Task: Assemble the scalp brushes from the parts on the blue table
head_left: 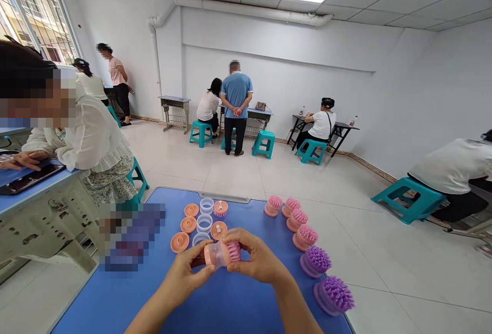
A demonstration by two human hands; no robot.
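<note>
- Left hand point(185, 274): fingers and thumb gripping the orange base end of the held brush point(220, 255).
- Right hand point(259, 259): pinching the same brush at its pink bristle end. Brush is between both hands, tipped sideways above the blue desk point(230, 306); bristles partly covered by right fingers.
- Just beyond: clear rings point(206, 206) in a column of three, nearest one partly hidden behind left hand and brush.
- Bristle heads point(220, 208), two, white plugs up, right of the rings; nearer one partly behind right hand.
- Orange discs point(179, 242), three, left of the rings.
- Right side of desk: four pink brushes point(305, 237) and two purple brushes point(315, 262), bristles up, in an uneven line.
- Left edge: pixelated patch, contents unreadable.
- Co-worker in white blouse point(96, 134) at the left desk, cut off by frame, black tablet or phone point(33, 178) before them.
- Far table: bottles point(353, 120), labels too small to read.
</note>
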